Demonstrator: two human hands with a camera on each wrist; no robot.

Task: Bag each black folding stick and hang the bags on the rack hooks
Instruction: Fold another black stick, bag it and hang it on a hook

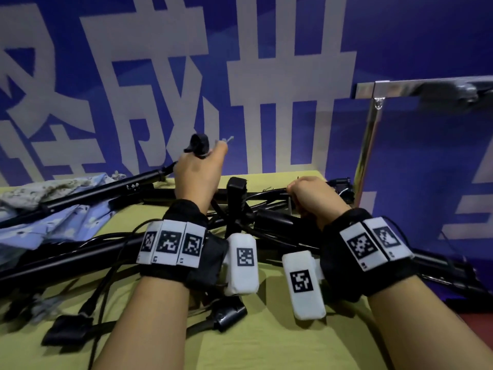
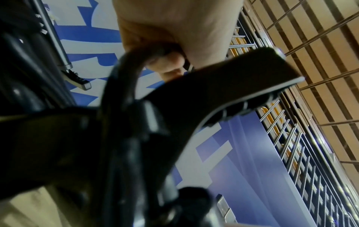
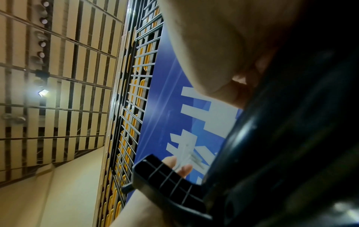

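Blue backdrop (image 1: pixel 400 49) with large pale characters fills the rear of the scene, directly behind the work surface. Above it, the wrist views show a metal wire grid (image 2: pixel 303 153) and a slatted ceiling.

Yellow-green tablecloth (image 1: pixel 266 343) covers the table. At its right end stands a chrome rack (image 1: pixel 370 134), one upright post and one top bar in view; a small hook hangs under the corner joint. What hangs farther along the bar is blurred and cannot be identified.

Black folding sticks (image 1: pixel 88 193) lie heaped across the cloth from left to right, crossing one another, with black cables and straps tangled among and in front of them. One ribbed black handle (image 1: pixel 236 198) stands up out of the heap between the two hands and partly blocks sight of the shafts behind it.

Floral fabric bags (image 1: pixel 66 220), pale blue and cream, lie crumpled at the left rear, partly under one stick.

Left hand (image 1: pixel 198 173) is raised above the heap, fingers curled round a black wrist strap (image 1: pixel 198 144); the left wrist view confirms the fingers closed on a black loop (image 2: pixel 124 73).

Right hand (image 1: pixel 313 197) sits low over the heap near the rack post, fingers curled in a fist. The right wrist view shows it against a black shaft (image 3: pixel 281 138), fingertips hidden; what it grips cannot be determined with certainty.

Both wrists carry black bands with white marker blocks.
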